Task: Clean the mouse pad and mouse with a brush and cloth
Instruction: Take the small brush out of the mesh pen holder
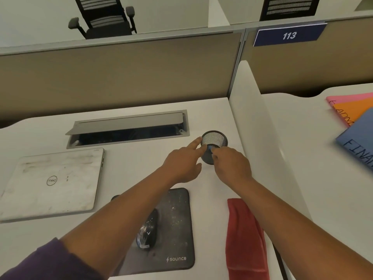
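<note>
Your right hand (231, 164) pinches a small blue thing, probably the brush (212, 147), at the near rim of the mesh cup (215, 138); your left hand (182, 164) steadies the cup with fingers spread. The dusty mouse (148, 229) and mouse pad (177, 219) lie behind both hands, towards you, the mouse's length running front to back; the red cloth (244, 239) lies just right of the pad.

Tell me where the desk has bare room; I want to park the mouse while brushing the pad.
Bare desk lies between the laptop, cable tray and mouse pad. A narrow strip separates the pad and red cloth. It is crowded around the mesh cup, where both hands meet.
</note>
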The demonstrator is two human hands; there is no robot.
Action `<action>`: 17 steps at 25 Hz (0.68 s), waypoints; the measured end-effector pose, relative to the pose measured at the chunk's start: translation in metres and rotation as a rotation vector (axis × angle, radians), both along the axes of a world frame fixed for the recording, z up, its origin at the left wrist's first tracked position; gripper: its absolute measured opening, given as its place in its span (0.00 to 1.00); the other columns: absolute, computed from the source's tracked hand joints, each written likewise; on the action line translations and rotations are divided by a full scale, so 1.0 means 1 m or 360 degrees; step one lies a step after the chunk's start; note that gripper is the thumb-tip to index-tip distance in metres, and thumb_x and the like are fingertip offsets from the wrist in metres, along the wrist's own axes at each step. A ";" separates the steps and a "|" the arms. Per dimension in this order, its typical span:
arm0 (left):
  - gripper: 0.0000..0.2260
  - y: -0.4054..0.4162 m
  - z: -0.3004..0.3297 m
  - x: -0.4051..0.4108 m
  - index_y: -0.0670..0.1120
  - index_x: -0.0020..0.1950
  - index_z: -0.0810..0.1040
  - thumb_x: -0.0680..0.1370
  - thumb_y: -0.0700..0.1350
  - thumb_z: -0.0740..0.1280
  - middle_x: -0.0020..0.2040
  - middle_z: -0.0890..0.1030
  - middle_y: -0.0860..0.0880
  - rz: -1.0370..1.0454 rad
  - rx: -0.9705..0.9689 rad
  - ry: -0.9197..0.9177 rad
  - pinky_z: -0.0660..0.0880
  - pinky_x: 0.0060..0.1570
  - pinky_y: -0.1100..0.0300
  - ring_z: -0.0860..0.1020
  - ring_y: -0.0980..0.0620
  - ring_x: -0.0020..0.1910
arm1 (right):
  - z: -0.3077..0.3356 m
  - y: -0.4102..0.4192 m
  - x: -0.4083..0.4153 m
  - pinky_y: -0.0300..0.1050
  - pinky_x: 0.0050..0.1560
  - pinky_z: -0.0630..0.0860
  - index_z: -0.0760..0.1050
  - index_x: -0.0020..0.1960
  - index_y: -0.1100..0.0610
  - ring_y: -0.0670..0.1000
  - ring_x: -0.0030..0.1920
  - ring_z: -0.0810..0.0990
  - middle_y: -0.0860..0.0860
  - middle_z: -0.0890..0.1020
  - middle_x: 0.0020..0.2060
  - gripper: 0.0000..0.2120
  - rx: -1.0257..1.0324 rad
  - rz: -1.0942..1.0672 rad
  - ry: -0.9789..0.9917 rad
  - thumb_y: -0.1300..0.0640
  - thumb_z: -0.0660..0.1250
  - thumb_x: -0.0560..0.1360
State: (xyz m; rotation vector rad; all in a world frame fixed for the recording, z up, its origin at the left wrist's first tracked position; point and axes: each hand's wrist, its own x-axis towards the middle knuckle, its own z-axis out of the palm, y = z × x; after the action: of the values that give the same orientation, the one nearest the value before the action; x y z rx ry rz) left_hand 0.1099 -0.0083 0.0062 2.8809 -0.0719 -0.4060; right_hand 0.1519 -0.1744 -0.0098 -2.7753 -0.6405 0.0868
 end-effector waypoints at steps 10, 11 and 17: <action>0.34 0.008 0.009 -0.018 0.54 0.83 0.48 0.82 0.52 0.63 0.83 0.44 0.55 0.0041 -0.0089 -0.0026 0.75 0.60 0.50 0.75 0.44 0.68 | 0.013 -0.007 -0.011 0.46 0.40 0.72 0.79 0.61 0.58 0.60 0.45 0.82 0.57 0.83 0.48 0.13 0.0193 0.0015 -0.0241 0.61 0.61 0.80; 0.34 0.012 0.012 -0.024 0.54 0.83 0.48 0.82 0.52 0.63 0.83 0.44 0.55 0.0061 -0.0106 -0.0034 0.74 0.62 0.49 0.74 0.45 0.70 | 0.014 -0.009 -0.014 0.47 0.39 0.72 0.79 0.61 0.59 0.60 0.44 0.82 0.57 0.83 0.47 0.13 0.0211 0.0036 -0.0266 0.62 0.61 0.80; 0.31 0.037 0.023 -0.070 0.52 0.83 0.54 0.82 0.52 0.62 0.83 0.52 0.57 0.0174 -0.0215 -0.0057 0.68 0.71 0.51 0.64 0.52 0.77 | 0.029 -0.017 -0.029 0.43 0.35 0.72 0.80 0.54 0.63 0.59 0.37 0.81 0.56 0.83 0.39 0.08 0.0635 0.0022 -0.0529 0.65 0.63 0.79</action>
State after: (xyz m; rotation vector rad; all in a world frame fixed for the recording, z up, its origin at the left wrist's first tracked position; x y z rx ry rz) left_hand 0.0396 0.0287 0.0294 2.7440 0.0505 -0.3162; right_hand 0.1228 -0.1912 0.0195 -2.4125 -0.6692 -0.4585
